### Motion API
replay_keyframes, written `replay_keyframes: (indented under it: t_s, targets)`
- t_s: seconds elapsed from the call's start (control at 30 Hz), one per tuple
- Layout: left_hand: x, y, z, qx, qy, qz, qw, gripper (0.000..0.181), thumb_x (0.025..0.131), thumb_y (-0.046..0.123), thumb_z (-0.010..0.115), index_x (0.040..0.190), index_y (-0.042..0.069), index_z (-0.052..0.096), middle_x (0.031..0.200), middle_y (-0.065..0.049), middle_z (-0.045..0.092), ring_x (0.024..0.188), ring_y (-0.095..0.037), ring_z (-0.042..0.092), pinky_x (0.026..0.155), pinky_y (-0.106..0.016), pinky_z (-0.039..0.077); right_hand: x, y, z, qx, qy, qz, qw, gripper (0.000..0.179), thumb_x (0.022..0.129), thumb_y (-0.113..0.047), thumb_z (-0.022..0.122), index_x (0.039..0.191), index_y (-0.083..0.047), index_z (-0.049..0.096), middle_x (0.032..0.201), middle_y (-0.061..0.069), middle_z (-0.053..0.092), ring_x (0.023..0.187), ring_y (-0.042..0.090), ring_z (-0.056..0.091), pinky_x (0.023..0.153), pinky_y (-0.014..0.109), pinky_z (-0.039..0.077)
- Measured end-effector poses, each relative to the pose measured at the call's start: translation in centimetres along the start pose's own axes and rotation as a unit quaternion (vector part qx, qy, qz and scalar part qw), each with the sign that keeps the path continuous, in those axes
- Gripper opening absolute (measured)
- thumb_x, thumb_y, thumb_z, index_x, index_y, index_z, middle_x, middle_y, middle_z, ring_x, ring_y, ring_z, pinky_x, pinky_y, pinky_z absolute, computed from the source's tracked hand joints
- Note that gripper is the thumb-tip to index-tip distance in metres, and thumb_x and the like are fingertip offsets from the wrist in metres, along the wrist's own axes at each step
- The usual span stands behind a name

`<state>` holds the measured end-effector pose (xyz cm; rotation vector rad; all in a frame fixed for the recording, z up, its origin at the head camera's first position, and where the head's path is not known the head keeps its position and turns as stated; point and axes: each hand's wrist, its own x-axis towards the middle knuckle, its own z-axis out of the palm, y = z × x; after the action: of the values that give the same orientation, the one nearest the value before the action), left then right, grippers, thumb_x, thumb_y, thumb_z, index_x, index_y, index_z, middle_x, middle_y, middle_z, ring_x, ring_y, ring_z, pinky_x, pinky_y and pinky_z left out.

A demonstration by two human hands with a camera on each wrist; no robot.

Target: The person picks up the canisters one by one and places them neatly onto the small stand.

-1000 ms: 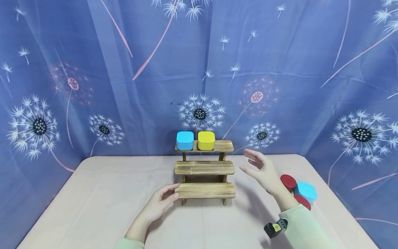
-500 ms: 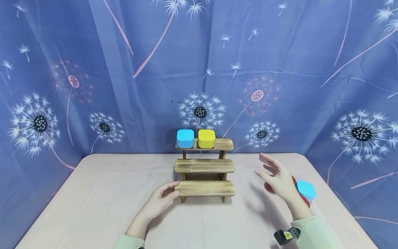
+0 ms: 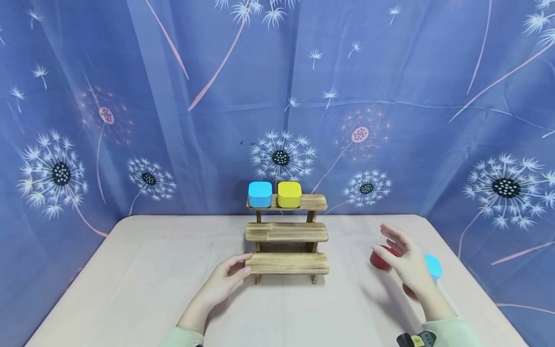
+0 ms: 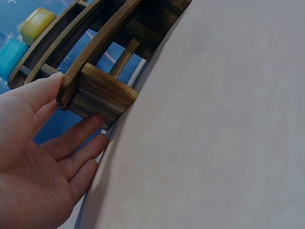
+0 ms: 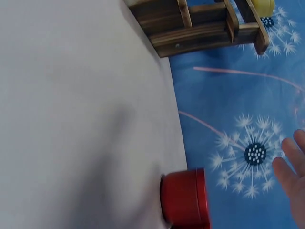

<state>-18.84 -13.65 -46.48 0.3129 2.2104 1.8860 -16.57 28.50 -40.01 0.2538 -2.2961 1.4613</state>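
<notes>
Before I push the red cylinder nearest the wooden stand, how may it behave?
The red cylinder likely feels stiff: its wall looks smooth, undented. Standing upright and squat, it may slide before tipping. Its round side could roll if toppled.

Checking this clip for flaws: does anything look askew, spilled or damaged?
Nothing stands out: a blue box and yellow box sit upright on the wooden stand, and no spill or damage shows. The right hand partly hides a red container.
</notes>
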Motion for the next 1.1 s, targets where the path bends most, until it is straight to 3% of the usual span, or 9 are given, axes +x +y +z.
replay_keyframes:
  t_s: [0.17,0.33,0.47,0.7,1.1]
  targets:
    - [0.0,-0.1,0.0,0.0,0.006,0.006,1.0,0.048,0.092,0.023,0.061,0.135,0.005,0.05,0.129,-0.021,0.054,0.117,-0.03,0.054,0.093,-0.042,0.052,-0.3,0.5,-0.8,-0.043,0.022,-0.005,0.9988,0.055,0.083,-0.002,0.07,0.133,0.005,0.047,0.117,-0.033,0.051,0.11,-0.015,0.05,0.09,0.002,0.041]
    - [-0.3,-0.5,-0.1,-0.001,0.001,0.007,1.0,0.048,0.093,0.023,0.061,0.135,0.003,0.049,0.131,-0.022,0.053,0.118,-0.031,0.054,0.096,-0.043,0.05,-1.2,0.7,-1.3,-0.072,0.012,0.018,0.9972,0.056,0.085,-0.009,0.07,0.135,0.003,0.046,0.116,-0.035,0.049,0.109,-0.018,0.048,0.088,0.0,0.039]
    - [-0.4,-0.6,-0.1,-0.001,0.0,0.013,0.9999,0.048,0.093,0.023,0.06,0.135,0.004,0.049,0.131,-0.022,0.053,0.117,-0.031,0.055,0.094,-0.042,0.051,-1.6,1.0,-1.7,-0.079,0.02,0.028,0.9963,0.057,0.085,-0.01,0.07,0.136,-0.002,0.047,0.116,-0.036,0.049,0.107,-0.02,0.048,0.086,-0.001,0.038]
    - [-0.1,-0.5,0.0,-0.007,-0.003,0.017,0.9998,0.048,0.093,0.023,0.06,0.136,0.004,0.048,0.133,-0.023,0.052,0.119,-0.031,0.053,0.092,-0.042,0.053,-1.8,1.6,-2.5,-0.086,0.056,0.007,0.9947,0.053,0.083,-0.003,0.07,0.132,0.0,0.05,0.113,-0.036,0.052,0.103,-0.02,0.05,0.085,-0.002,0.039]
    - [0.0,-0.4,0.1,-0.002,0.001,0.015,0.9999,0.048,0.092,0.024,0.061,0.134,0.004,0.05,0.134,-0.023,0.051,0.121,-0.033,0.053,0.097,-0.045,0.049,-2.7,2.2,-4.3,-0.092,0.066,0.056,0.9919,0.053,0.087,-0.01,0.068,0.136,-0.006,0.049,0.114,-0.035,0.049,0.103,-0.023,0.048,0.082,-0.003,0.041]
